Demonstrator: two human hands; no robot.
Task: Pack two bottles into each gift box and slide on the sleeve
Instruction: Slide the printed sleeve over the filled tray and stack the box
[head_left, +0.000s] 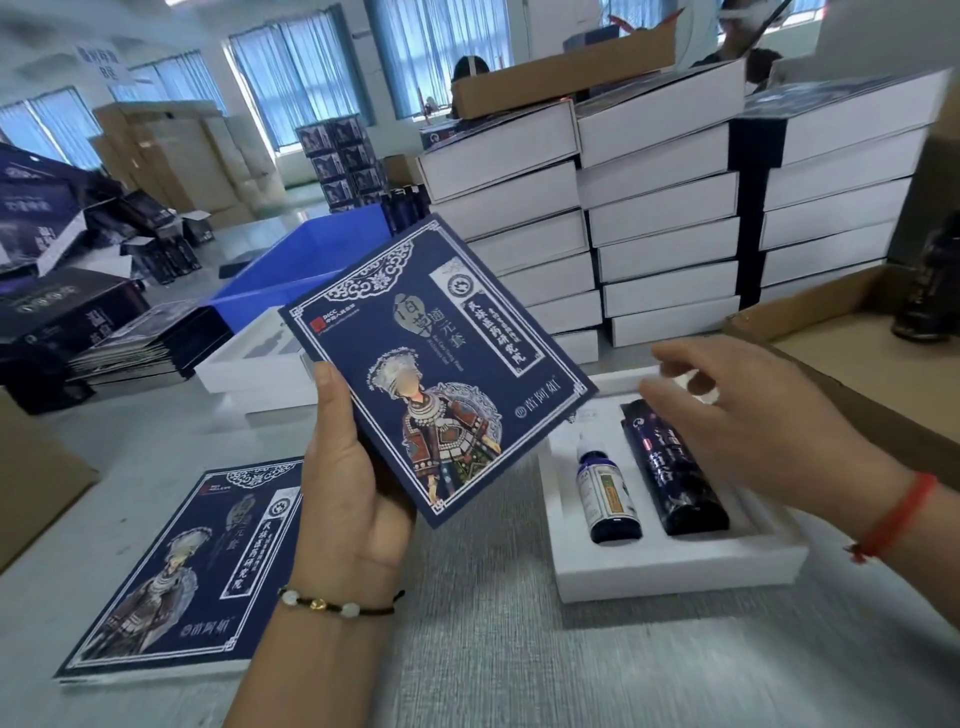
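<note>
Near the grey tabletop's (467, 649) left edge lies a sleeved navy gift box (171, 577). The left hand (345, 488) holds a flat navy printed cardboard sleeve (441, 364) aloft, grip clamped on its lower edge. Right of it, the white foam-lined gift box (670, 566) holds a small blue dropper bottle (605, 493) beside a dark navy cylindrical bottle (675, 488); the right hand (753, 415) hovers above, fingers apart, holding nothing.

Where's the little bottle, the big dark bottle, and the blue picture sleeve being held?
Little bottle (605, 496): head view, on its label.
Big dark bottle (670, 478): head view, middle of its body.
Sleeve (441, 364): head view, centre of its printed front, held up by the left hand (343, 483).
</note>
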